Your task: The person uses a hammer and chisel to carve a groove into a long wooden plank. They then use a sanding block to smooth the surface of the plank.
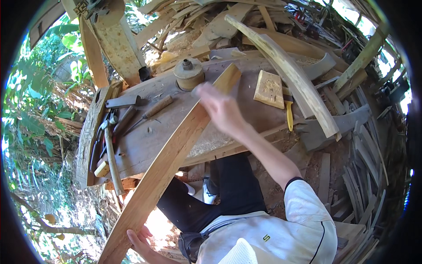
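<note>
A long wooden plank (165, 160) slants from the workbench down past my lap. My left hand (140, 242) is closed round its near end, thumb on the upper face and fingers reaching to the edge. Near the plank's far end my right hand (218, 108), blurred, presses on it with bent fingers. A small greyish patch shows at its fingertips, too smeared to identify. Just beyond that hand, a round drum (189, 75) with a bolt on top stands up through the workbench (154, 125). The plank's far tip lies to the right of this drum.
On the bench's left lie a hammer (112, 154), a wooden-handled tool (157, 107) and several other hand tools. To the right are a wood block (269, 89), a yellow-handled brush (289, 115) and a long curved pole (290, 79). Scrap wood (233, 24) is heaped behind.
</note>
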### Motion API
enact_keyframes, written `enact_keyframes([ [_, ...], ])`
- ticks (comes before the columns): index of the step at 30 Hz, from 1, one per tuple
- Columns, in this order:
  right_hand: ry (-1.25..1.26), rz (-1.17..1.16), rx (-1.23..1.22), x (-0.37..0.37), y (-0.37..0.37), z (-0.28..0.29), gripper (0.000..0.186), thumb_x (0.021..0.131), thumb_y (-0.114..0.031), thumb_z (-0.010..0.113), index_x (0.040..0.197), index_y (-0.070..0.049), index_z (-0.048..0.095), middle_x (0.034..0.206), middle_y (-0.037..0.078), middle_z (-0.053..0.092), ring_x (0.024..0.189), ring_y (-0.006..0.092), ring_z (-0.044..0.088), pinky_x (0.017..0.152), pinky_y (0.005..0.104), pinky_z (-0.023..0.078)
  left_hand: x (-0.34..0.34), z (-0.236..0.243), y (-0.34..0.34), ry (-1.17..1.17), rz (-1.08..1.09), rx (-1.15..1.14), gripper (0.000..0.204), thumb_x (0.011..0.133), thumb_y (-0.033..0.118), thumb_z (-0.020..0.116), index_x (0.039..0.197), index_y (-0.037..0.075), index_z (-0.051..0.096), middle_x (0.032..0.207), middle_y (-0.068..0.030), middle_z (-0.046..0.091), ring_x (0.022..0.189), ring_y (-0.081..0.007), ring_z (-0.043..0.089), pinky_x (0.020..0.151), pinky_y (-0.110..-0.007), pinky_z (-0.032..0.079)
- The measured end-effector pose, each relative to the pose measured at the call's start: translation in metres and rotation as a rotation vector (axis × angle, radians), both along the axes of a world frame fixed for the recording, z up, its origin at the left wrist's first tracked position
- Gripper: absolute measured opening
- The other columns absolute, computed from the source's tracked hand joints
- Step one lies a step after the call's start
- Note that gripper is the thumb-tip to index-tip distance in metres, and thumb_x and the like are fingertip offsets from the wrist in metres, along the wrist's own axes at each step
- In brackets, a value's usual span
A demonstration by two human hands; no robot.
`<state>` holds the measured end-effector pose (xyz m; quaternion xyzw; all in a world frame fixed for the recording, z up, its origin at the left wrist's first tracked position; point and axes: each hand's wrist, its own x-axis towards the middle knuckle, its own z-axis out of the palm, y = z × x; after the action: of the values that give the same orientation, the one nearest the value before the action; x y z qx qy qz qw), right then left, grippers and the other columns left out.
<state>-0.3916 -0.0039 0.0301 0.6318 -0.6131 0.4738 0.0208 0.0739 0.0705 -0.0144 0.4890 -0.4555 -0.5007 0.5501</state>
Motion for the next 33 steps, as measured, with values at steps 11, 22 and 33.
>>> enact_keyframes([
  [11,0.041,0.11,0.02,0.06,0.018,-0.016,0.033,0.095,-0.013,0.067,0.126,-0.002,0.067,0.134,0.013,0.065,0.134,0.0287,0.055,0.112,0.0415,0.048,-0.023,0.005,0.0,0.019,-0.042,0.025,0.049,0.107,0.047,0.044,0.096,0.001,0.055,0.061,-0.005,0.044,0.052,-0.0149,0.043,0.049,-0.028,0.038],
  [22,0.009,0.231,0.043,0.054,0.03,-0.018,0.033,0.095,-0.011,0.066,0.127,-0.001,0.066,0.133,0.014,0.065,0.128,0.0301,0.06,0.106,0.0409,0.053,-0.038,-0.009,-0.002,-0.002,-0.125,0.09,0.052,0.108,0.047,0.041,0.096,0.0,0.058,0.059,-0.0045,0.044,0.051,-0.0147,0.046,0.049,-0.028,0.041],
  [33,0.07,-0.071,0.152,0.025,0.014,-0.012,0.023,0.093,-0.024,0.071,0.104,-0.005,0.075,0.111,0.013,0.075,0.097,0.0254,0.074,0.094,0.0377,0.059,-0.045,-0.031,0.004,0.097,-0.17,0.198,0.048,0.108,0.044,0.043,0.102,-0.001,0.062,0.054,-0.0031,0.041,0.051,-0.0149,0.046,0.049,-0.027,0.04],
])
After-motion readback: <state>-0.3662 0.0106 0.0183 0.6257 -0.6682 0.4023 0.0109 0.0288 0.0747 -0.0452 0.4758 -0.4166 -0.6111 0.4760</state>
